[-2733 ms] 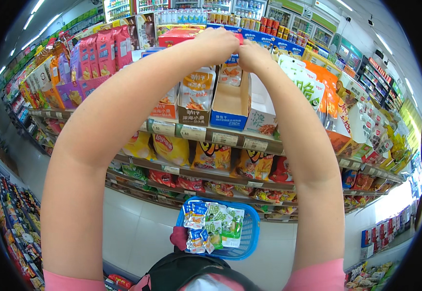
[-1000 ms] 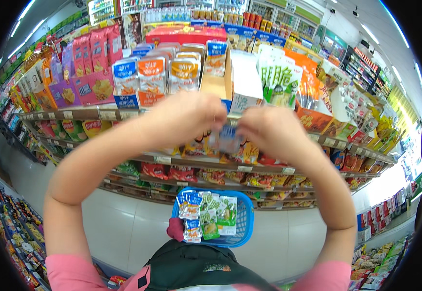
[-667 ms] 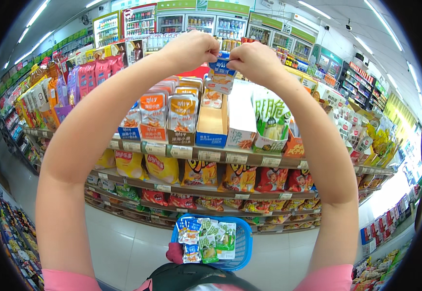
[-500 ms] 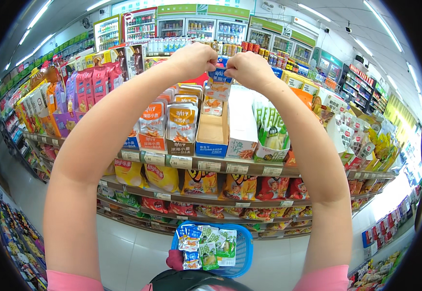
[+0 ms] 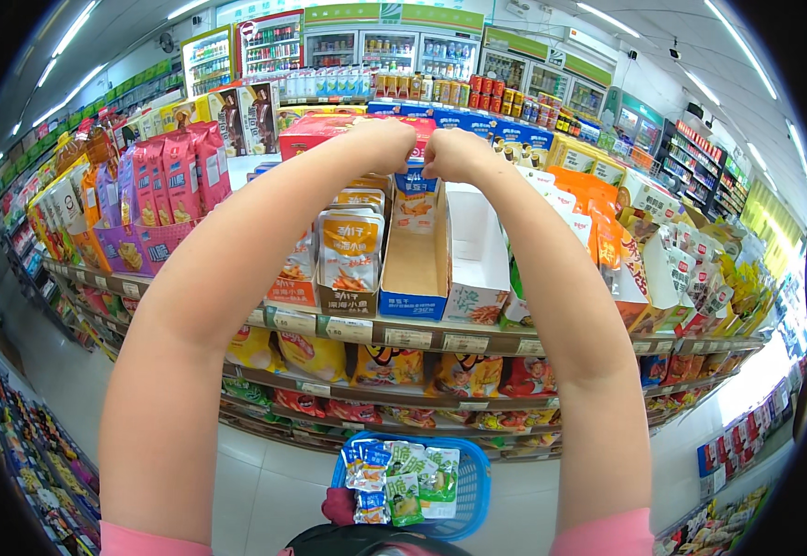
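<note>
A blue snack packet [image 5: 417,197] with an orange food picture stands upright at the back of a long, low blue-edged cardboard display box [image 5: 415,303]. My left hand [image 5: 386,142] is closed at its upper left corner, and my right hand [image 5: 459,154] is closed at the upper right. The fingertips are partly hidden. In front of the packet the box's bare brown bottom shows. A white display box [image 5: 480,239] adjoins on the right, partly behind my right forearm. On the left stand upright orange-and-silver snack pouches [image 5: 350,243].
Below me a blue basket [image 5: 474,482] holds several blue-white and green packets [image 5: 405,499]. Crisp bags [image 5: 389,365] fill the lower shelf. Pink bags [image 5: 176,176] stand at the left, orange bags [image 5: 598,222] at the right. A red box [image 5: 315,132] lies behind my left forearm.
Both hands have come down and nearer together, and the packet between them is lower at the box's back. The view has shifted, and more of the box bottom shows.
</note>
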`<state>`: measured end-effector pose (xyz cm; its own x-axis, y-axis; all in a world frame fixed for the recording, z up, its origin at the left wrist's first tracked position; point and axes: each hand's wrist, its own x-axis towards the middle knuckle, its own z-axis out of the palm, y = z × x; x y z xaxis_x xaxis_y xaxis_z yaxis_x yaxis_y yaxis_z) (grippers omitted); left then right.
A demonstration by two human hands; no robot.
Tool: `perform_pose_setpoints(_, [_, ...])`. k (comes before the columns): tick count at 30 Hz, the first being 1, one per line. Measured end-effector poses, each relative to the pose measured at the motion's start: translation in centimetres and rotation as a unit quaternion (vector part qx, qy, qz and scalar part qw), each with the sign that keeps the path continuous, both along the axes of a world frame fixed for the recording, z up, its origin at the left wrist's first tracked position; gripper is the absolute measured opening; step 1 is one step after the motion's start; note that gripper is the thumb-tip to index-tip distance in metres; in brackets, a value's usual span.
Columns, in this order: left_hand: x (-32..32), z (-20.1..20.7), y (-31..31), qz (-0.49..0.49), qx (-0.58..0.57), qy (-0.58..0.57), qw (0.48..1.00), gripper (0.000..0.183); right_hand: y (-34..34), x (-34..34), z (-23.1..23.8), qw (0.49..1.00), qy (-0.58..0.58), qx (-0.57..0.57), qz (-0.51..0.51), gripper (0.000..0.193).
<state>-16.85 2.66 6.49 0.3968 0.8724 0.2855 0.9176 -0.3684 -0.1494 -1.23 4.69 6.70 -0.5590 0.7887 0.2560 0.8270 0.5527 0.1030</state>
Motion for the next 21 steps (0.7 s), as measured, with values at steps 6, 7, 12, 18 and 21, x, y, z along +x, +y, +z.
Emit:
perform_pose_setpoints(6, [1.2,-0.6,0.7,0.028,-0.018,0.018,0.999,0.017,1.8,0.1,-1.3,0.999,-0.023,0.019,-0.014,0.022])
perform_pose_setpoints(7, [1.4,-0.8,0.8,0.031,-0.018,0.018,0.999,0.018,1.9,0.2,-1.5,0.999,-0.026,0.030,-0.021,0.023])
perform_pose_setpoints(12, [1.7,-1.4,0.8,0.041,0.028,0.042,0.998,0.021,1.6,0.0,-2.1,0.992,-0.055,0.113,-0.019,0.019])
perform_pose_setpoints(18, [1.2,-2.1,1.2,0.029,0.124,0.059,0.990,0.017,1.0,-0.3,-2.6,0.987,-0.023,0.160,-0.011,0.021])
perform_pose_setpoints(21, [1.6,-1.9,-0.3,0.016,0.183,0.029,0.983,0.012,-0.7,0.0,-2.4,0.986,-0.016,0.165,-0.017,0.021])
